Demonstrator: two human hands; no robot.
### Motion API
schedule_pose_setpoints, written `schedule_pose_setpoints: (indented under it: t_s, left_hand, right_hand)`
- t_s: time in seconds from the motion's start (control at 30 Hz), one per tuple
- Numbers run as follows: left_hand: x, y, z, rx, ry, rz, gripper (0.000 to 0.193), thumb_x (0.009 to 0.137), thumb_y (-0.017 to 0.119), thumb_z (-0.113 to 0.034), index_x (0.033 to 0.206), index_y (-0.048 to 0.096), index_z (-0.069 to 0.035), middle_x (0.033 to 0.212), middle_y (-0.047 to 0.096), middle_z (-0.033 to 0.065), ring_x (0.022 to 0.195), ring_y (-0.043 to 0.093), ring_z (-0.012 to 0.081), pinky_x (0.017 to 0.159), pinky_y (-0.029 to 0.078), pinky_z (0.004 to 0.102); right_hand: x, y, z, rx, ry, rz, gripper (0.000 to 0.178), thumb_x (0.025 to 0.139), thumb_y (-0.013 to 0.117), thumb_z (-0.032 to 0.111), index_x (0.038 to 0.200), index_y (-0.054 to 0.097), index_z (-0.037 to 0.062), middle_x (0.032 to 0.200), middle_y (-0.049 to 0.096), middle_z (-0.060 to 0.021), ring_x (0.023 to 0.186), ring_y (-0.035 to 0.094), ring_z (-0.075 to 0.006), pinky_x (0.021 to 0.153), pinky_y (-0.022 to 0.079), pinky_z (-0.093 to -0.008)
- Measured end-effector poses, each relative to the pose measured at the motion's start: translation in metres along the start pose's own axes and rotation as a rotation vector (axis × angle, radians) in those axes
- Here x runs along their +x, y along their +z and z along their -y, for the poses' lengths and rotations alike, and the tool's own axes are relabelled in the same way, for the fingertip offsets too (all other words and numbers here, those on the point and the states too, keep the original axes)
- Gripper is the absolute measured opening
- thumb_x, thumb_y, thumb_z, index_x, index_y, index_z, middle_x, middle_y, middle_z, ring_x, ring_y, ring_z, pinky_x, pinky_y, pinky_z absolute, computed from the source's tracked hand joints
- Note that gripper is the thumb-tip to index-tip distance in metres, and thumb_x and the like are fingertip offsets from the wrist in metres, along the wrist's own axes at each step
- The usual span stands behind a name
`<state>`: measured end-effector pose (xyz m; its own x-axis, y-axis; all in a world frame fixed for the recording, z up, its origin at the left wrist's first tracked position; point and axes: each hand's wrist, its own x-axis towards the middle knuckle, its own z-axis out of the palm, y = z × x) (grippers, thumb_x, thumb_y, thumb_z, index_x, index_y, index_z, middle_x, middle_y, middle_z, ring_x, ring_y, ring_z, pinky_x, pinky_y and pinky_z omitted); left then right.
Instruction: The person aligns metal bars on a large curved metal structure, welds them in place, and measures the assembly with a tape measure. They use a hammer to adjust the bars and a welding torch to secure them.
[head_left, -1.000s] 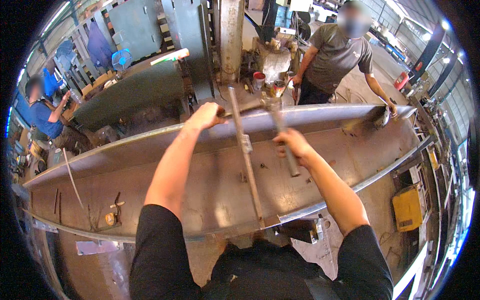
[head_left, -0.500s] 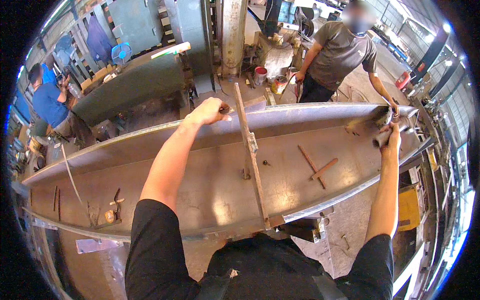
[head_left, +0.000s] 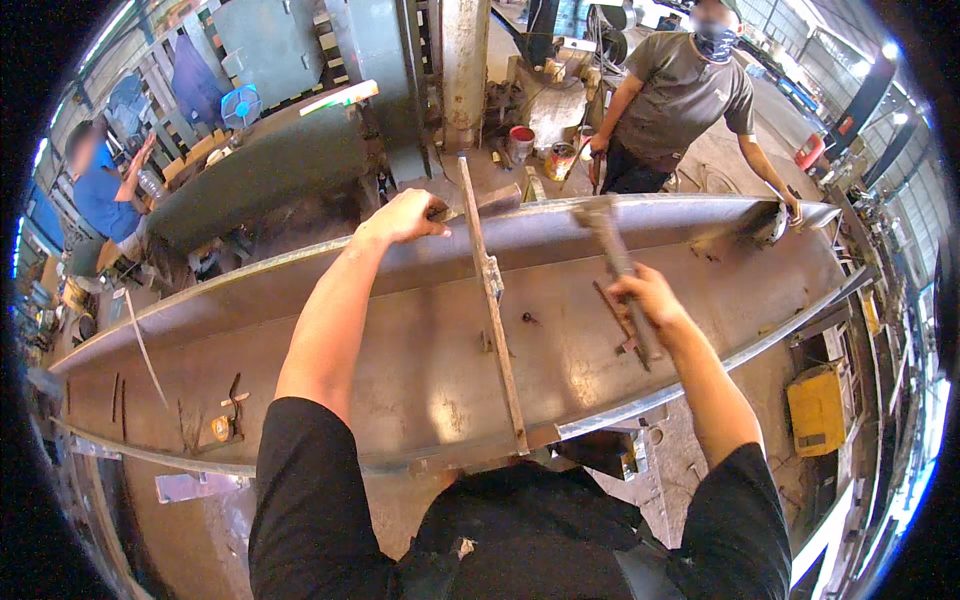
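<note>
A long steel beam [head_left: 380,370] with raised edges lies across in front of me. A narrow rusty bar [head_left: 492,300] spans it from the far edge to the near one. My left hand [head_left: 405,216] is closed at the beam's far edge, around the left end of a flat metal piece [head_left: 495,200] that passes the bar. Over the beam's right half, my right hand [head_left: 648,292] grips a hammer [head_left: 612,240], blurred by motion, its head raised toward the far edge. Beneath it lie small rusty rods [head_left: 625,347], partly hidden.
A co-worker [head_left: 680,105] stands beyond the beam, one hand on its far right end by a metal fitting [head_left: 775,228]. Another person [head_left: 105,195] is at far left. A tape measure [head_left: 222,428] lies on the beam's left. Paint cans [head_left: 520,143] stand behind.
My right hand has swung left from the beam's right end, bringing the hammer over the middle right. My left hand stays near the bar. The co-worker's hand remains at the right end.
</note>
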<state>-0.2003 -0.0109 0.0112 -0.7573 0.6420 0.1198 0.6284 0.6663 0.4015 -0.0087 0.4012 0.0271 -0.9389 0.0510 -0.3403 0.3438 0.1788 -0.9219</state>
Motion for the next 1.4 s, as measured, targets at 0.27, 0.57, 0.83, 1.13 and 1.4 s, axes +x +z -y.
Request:
schedule_pose_setpoints:
  t_s: [0.27, 0.57, 0.83, 1.13, 1.4]
  left_hand:
    - [-0.029, -0.016, -0.006, 0.165, -0.123, 0.082, 0.05, 0.081, 0.078, -0.04, 0.112, 0.071, -0.002, 0.109, 0.071, 0.0207, 0.104, 0.067, 0.0384, 0.091, 0.053, 0.0453]
    - [-0.029, -0.013, 0.012, 0.153, -0.094, 0.13, 0.049, 0.079, 0.079, -0.039, 0.112, 0.072, -0.004, 0.105, 0.073, 0.0186, 0.098, 0.069, 0.0363, 0.087, 0.054, 0.0432]
    - [-0.033, -0.018, 0.007, 0.121, -0.107, 0.101, 0.048, 0.08, 0.079, -0.034, 0.113, 0.072, -0.001, 0.107, 0.072, 0.0204, 0.101, 0.07, 0.0355, 0.088, 0.054, 0.0426]
    - [-0.027, -0.013, 0.005, 0.164, -0.087, 0.101, 0.05, 0.08, 0.079, -0.037, 0.116, 0.071, -0.002, 0.112, 0.071, 0.0208, 0.104, 0.068, 0.0383, 0.092, 0.053, 0.0442]
    - [-0.02, -0.01, 0.02, 0.148, -0.04, 0.13, 0.049, 0.077, 0.079, -0.036, 0.113, 0.072, -0.003, 0.106, 0.073, 0.0189, 0.097, 0.069, 0.0367, 0.086, 0.054, 0.0443]
  right_hand:
    - [-0.027, -0.217, -0.003, 0.495, -0.295, -0.694, 0.026, 0.087, 0.068, 0.03, 0.088, 0.062, 0.0048, 0.073, 0.059, -0.0049, 0.059, 0.059, -0.0199, 0.055, 0.051, -0.0347]
    - [0.047, 0.089, 0.019, -0.105, -0.121, 0.092, 0.019, 0.09, 0.064, 0.023, 0.096, 0.059, 0.0058, 0.081, 0.062, -0.0088, 0.061, 0.057, -0.0197, 0.054, 0.05, -0.0366]
    - [-0.031, -0.023, 0.01, -0.08, -0.005, -0.119, 0.03, 0.084, 0.069, 0.019, 0.106, 0.056, 0.0045, 0.078, 0.058, -0.0045, 0.057, 0.056, -0.0134, 0.051, 0.049, -0.0296]
    - [0.026, -0.17, 0.022, 0.621, -0.331, -0.836, 0.021, 0.088, 0.066, 0.025, 0.087, 0.059, 0.0048, 0.078, 0.062, -0.0087, 0.066, 0.062, -0.0232, 0.064, 0.055, -0.0357]
    - [0.026, 0.082, -0.01, 0.188, 0.115, 0.154, 0.046, 0.083, 0.067, 0.014, 0.122, 0.045, 0.0054, 0.078, 0.058, -0.0066, 0.059, 0.057, -0.0165, 0.052, 0.052, -0.0343]
